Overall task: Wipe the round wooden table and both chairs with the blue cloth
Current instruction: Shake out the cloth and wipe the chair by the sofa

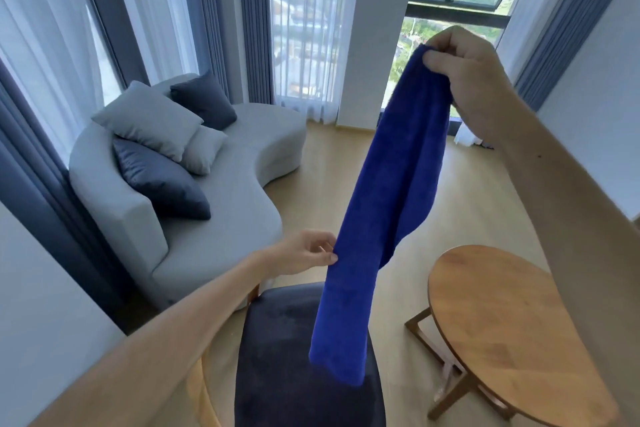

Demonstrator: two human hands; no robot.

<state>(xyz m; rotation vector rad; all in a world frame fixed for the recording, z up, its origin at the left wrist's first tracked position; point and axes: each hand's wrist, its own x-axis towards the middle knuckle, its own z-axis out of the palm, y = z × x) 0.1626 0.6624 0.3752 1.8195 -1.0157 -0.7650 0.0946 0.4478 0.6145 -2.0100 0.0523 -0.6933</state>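
Right hand [474,80]: I see it raised at 1 o'clock in the head view, its grip pinching the top edge of the blue cloth [384,191] between thumb and curled fingers.
Left hand [306,253]: I see it at 7 o'clock of centre, thumb and fingertips pinching the cloth's left edge about midway down.
Blue cloth: it hangs in a long, loosely folded strip from the right hand; its lower end dangles above the chair seat, clear of it as far as I can tell.
Chair [277,357]: dark upholstered seat at 6 o'clock, directly below the cloth.
Bench [512,333]: round wooden top at 4 o'clock, just beside the chair.
Sofa [214,204]: grey, curved, at 9 o'clock, carrying grey and dark cushions.
Floor [329,156]: light wood.
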